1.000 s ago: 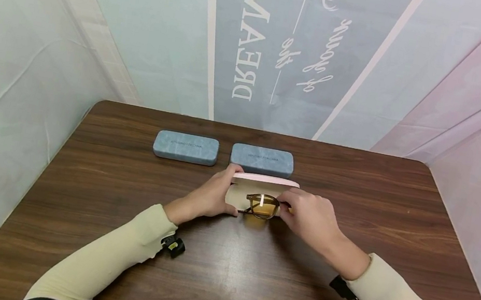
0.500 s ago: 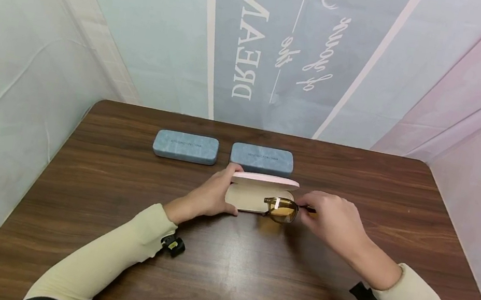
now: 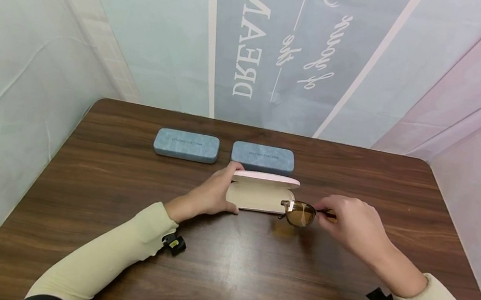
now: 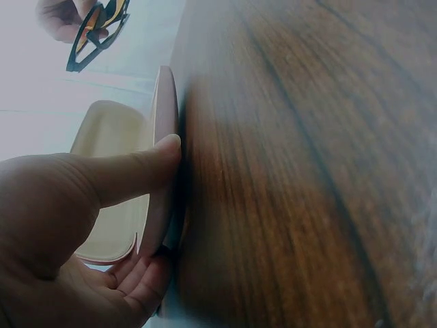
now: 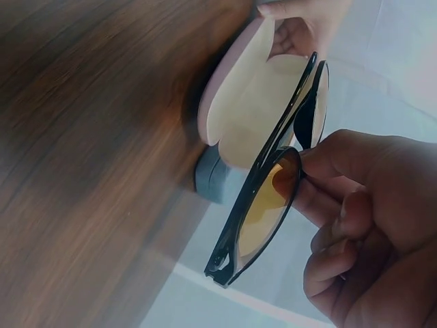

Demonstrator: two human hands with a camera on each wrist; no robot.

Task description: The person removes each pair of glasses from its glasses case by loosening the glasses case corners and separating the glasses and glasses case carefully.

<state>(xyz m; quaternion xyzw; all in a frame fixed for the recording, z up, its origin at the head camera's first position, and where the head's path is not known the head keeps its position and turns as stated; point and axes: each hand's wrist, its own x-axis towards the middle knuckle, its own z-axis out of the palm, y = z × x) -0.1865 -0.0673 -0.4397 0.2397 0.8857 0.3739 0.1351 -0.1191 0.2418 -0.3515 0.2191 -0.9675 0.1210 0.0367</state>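
A pink glasses case with a cream lining stands open on the table in the head view, and nothing lies inside it. My left hand grips its left end, thumb on the near edge and fingers at the back, as the left wrist view also shows. To the right of the case, my right hand pinches a pair of glasses with dark frames and yellow lenses. In the right wrist view, thumb and finger hold the glasses near the bridge; the temples look folded.
Two blue glasses cases, one on the left and one on the right, lie shut near the table's back edge. The right one sits just behind the pink case. A printed curtain hangs behind the brown wooden table.
My right hand has carried the glasses rightward, from in front of the pink case to beyond its right end. The left hand and the case have stayed in place.
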